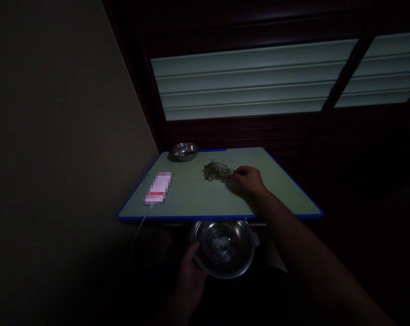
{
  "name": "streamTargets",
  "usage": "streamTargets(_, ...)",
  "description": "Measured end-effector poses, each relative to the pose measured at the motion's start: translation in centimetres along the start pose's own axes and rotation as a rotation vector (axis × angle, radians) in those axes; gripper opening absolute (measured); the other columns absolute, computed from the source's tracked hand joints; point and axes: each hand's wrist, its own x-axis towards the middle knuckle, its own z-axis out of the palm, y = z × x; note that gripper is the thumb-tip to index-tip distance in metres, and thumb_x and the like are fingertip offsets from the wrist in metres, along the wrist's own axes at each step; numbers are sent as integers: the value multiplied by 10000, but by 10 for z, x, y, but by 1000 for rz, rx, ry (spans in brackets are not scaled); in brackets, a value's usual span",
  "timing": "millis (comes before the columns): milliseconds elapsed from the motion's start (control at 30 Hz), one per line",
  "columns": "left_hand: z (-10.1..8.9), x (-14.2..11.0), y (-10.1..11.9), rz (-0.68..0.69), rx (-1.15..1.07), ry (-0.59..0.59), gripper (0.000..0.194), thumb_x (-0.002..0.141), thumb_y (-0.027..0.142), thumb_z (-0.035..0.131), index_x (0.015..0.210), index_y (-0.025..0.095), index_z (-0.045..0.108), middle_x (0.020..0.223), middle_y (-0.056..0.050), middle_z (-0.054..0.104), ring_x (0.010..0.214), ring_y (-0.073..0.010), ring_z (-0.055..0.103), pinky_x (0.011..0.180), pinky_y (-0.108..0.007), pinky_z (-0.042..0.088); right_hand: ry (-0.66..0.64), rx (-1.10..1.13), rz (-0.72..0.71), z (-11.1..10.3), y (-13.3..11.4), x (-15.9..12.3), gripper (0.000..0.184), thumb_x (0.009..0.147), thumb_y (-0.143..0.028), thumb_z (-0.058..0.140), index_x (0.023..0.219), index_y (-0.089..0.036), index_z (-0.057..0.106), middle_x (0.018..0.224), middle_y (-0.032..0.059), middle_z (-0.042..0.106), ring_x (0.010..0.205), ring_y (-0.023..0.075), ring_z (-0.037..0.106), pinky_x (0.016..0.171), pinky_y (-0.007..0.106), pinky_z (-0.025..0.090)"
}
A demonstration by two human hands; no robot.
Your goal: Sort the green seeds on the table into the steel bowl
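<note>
My left hand (192, 271) grips the rim of a large steel bowl (240, 265), thumb over the edge, just below the table's front edge. A few small bits and a pale reflection show inside the bowl. Over the tabletop, my right hand (250, 179) is closed with its fingertips pressed together at the right side of a loose pile of small greenish-brown grains (216, 171). Whatever lies between those fingertips is too small and dark to make out.
The pale green table (188, 199) has a blue rim. A smaller steel bowl (183, 153) stands at its back left. A phone (159, 186) with a blurred screen lies at the left, its white cable (140, 228) hanging over the front edge. A wall rises at the left.
</note>
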Motion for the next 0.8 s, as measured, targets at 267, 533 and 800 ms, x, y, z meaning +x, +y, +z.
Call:
streamTargets(267, 3, -4, 2, -9, -9, -2, 237, 850, 189, 602, 1054, 126, 706, 887, -83, 796, 875, -233, 738, 875, -386, 573, -26, -37, 7, 2, 4, 1, 189, 744, -255, 598, 797, -162, 754, 798, 67, 737, 759, 194, 641, 725, 290, 458)
streamTargets(533, 2, -3, 1, -7, -14, -3, 163, 851, 188, 602, 939, 121, 721, 891, -88, 795, 870, -224, 736, 847, -347, 575, -26, -9, 25, 3, 5, 2, 178, 747, -266, 606, 777, -167, 750, 764, 54, 734, 733, 185, 640, 693, 273, 454)
streamTargets(800, 1, 0, 0, -14, -25, -7, 169, 863, 179, 582, 942, 118, 719, 865, -84, 797, 851, -223, 740, 856, -370, 578, -43, 5, 40, 1, 1, 0, 169, 748, -264, 605, 753, -162, 739, 746, 57, 720, 724, 192, 632, 695, 288, 443)
